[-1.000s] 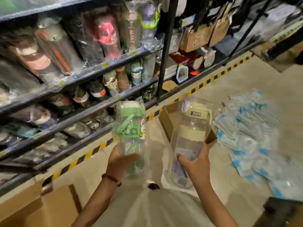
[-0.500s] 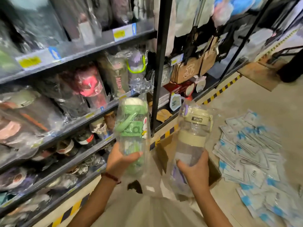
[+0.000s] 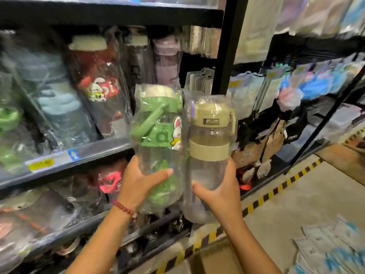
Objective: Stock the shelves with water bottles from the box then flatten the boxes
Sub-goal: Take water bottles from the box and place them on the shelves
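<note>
My left hand point(image 3: 141, 182) grips the lower half of a green-lidded water bottle point(image 3: 158, 133) with a rabbit sticker, wrapped in clear plastic. Beside it, my right hand point(image 3: 219, 192) grips a clear bottle with a beige lid and band point(image 3: 210, 139), also in plastic wrap. Both bottles stand upright, side by side and touching, raised in front of the upper shelf point(image 3: 83, 153) full of wrapped bottles. A strip of the cardboard box point(image 3: 209, 260) shows at the bottom between my forearms.
A black upright post point(image 3: 227, 46) divides the bottle shelves from a rack of hanging packets and bags point(image 3: 286, 84) on the right. Yellow-black tape point(image 3: 276, 190) edges the floor. Loose blue-white packets point(image 3: 331, 252) lie on the floor at lower right.
Both hands have lifted the two bottles from floor level up to the upper shelf, and the bottles have come together. My view has risen with them; the box has dropped nearly out of view.
</note>
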Motion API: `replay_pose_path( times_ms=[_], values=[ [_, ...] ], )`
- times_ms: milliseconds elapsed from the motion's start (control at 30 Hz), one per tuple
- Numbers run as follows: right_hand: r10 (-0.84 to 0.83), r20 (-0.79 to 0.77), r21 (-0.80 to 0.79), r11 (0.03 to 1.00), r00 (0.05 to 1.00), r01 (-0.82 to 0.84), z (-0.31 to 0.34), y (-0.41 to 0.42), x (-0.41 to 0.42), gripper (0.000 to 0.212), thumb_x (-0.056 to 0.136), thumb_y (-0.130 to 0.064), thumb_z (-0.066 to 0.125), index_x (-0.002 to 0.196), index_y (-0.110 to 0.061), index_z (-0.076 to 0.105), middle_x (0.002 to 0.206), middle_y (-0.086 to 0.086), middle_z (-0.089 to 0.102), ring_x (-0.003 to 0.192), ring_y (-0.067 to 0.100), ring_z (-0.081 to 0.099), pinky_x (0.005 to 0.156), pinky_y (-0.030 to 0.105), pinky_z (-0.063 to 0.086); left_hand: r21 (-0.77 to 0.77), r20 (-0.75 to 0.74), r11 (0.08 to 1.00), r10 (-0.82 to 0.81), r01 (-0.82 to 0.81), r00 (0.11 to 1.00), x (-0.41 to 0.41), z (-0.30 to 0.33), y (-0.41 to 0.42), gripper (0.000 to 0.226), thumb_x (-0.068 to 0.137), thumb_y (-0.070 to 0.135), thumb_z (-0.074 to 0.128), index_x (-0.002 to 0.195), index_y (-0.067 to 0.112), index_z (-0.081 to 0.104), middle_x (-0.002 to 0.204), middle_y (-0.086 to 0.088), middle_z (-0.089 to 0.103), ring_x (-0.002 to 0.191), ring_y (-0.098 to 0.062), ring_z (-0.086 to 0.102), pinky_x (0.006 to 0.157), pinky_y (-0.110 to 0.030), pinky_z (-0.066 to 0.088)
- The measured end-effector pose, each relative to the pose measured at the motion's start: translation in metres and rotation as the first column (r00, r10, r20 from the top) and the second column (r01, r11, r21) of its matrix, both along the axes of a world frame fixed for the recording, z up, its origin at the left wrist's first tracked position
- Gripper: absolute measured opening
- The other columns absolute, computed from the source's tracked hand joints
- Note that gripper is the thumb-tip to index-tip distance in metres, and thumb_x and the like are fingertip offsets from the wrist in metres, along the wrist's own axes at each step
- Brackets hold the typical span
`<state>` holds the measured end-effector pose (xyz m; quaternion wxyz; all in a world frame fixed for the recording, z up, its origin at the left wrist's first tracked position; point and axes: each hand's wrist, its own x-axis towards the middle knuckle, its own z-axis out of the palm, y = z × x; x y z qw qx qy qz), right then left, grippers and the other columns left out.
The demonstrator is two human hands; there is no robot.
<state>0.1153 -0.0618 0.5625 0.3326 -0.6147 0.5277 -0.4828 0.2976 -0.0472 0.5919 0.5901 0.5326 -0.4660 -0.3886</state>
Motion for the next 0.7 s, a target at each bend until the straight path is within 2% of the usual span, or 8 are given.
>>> replay_pose_path(
  times_ms=[67, 133, 267, 333, 400, 500, 600, 700],
  values=[
    [0.045, -0.005, -0.039, 0.998, 0.999, -0.045, 0.018, -0.03, 0.0, 0.092, 0.056, -0.045, 0.075, 0.136, -0.027, 0.033, 0.126, -0.011, 0.051, 0.113, 0.005, 0.05, 0.084, 0.014, 0.042, -0.017, -0.018, 0.998, 0.065, -0.065, 0.998, -0.002, 0.013, -0.021, 0.059, 0.04, 0.028, 0.08, 0.095, 0.022, 0.059, 0.079, 0.014, 0.07, 0.07, 0.01, 0.063, 0.06, -0.005, 0.045],
    [0.088, -0.022, -0.072, 0.993, 0.996, -0.089, 0.035, -0.058, 0.0, 0.086, 0.061, -0.038, 0.078, 0.133, -0.028, 0.033, 0.123, -0.012, 0.05, 0.108, 0.006, 0.051, 0.077, 0.011, 0.04, -0.028, -0.025, 0.992, 0.125, -0.126, 0.992, -0.003, 0.025, -0.042, 0.061, 0.041, 0.031, 0.08, 0.097, 0.017, 0.061, 0.078, 0.013, 0.069, 0.068, 0.008, 0.064, 0.058, -0.006, 0.045],
    [0.151, -0.03, -0.128, 0.98, 0.988, -0.154, 0.057, -0.102, 0.005, 0.073, 0.067, -0.029, 0.079, 0.124, -0.033, 0.034, 0.115, -0.013, 0.05, 0.1, 0.006, 0.051, 0.07, 0.01, 0.041, -0.047, -0.06, 0.978, 0.202, -0.204, 0.978, -0.005, 0.041, -0.077, 0.057, 0.048, 0.025, 0.078, 0.101, 0.013, 0.061, 0.089, 0.003, 0.069, 0.07, 0.002, 0.067, 0.057, -0.011, 0.049],
    [0.163, -0.016, -0.138, 0.977, 0.987, -0.164, 0.062, -0.117, 0.011, 0.077, 0.062, -0.037, 0.076, 0.126, -0.031, 0.035, 0.118, -0.011, 0.052, 0.104, 0.009, 0.054, 0.076, 0.017, 0.044, -0.047, -0.067, 0.967, 0.247, -0.251, 0.967, -0.004, 0.046, -0.09, 0.059, 0.042, 0.03, 0.08, 0.097, 0.016, 0.061, 0.09, 0.002, 0.07, 0.073, -0.001, 0.068, 0.06, -0.014, 0.051],
    [0.172, -0.006, -0.162, 0.972, 0.985, -0.171, 0.066, -0.13, 0.018, 0.08, 0.06, -0.04, 0.074, 0.129, -0.027, 0.035, 0.122, -0.008, 0.053, 0.108, 0.011, 0.054, 0.082, 0.025, 0.048, -0.049, -0.062, 0.955, 0.291, -0.294, 0.955, -0.001, 0.05, -0.1, 0.071, 0.037, 0.039, 0.081, 0.101, 0.015, 0.061, 0.095, -0.002, 0.07, 0.083, -0.009, 0.069, 0.071, -0.024, 0.055],
    [0.19, -0.014, -0.191, 0.963, 0.982, -0.189, 0.078, -0.145, 0.025, 0.076, 0.066, -0.031, 0.08, 0.127, -0.023, 0.037, 0.119, -0.007, 0.053, 0.104, 0.012, 0.054, 0.081, 0.027, 0.048, -0.053, -0.047, 0.938, 0.341, -0.343, 0.939, 0.002, 0.054, -0.11, 0.086, 0.036, 0.045, 0.081, 0.112, 0.01, 0.059, 0.105, -0.008, 0.07, 0.095, -0.022, 0.068, 0.087, -0.043, 0.054],
    [0.22, -0.041, -0.153, 0.963, 0.975, -0.224, 0.085, -0.159, 0.029, 0.071, 0.067, -0.028, 0.079, 0.126, -0.023, 0.038, 0.113, -0.008, 0.055, 0.094, 0.011, 0.055, 0.069, 0.02, 0.043, -0.036, -0.016, 0.936, 0.349, -0.349, 0.937, 0.005, 0.056, -0.12, 0.086, 0.038, 0.047, 0.082, 0.113, 0.012, 0.06, 0.106, -0.007, 0.069, 0.097, -0.023, 0.067, 0.088, -0.047, 0.053],
    [0.221, -0.032, -0.108, 0.969, 0.975, -0.223, 0.086, -0.171, 0.031, 0.065, 0.067, -0.027, 0.077, 0.12, -0.025, 0.039, 0.111, -0.004, 0.058, 0.09, 0.015, 0.058, 0.066, 0.022, 0.043, -0.025, -0.026, 0.936, 0.349, -0.35, 0.937, 0.005, 0.055, -0.126, 0.084, 0.037, 0.048, 0.08, 0.111, 0.014, 0.06, 0.104, -0.005, 0.07, 0.096, -0.02, 0.067, 0.085, -0.041, 0.054]
  ],
)
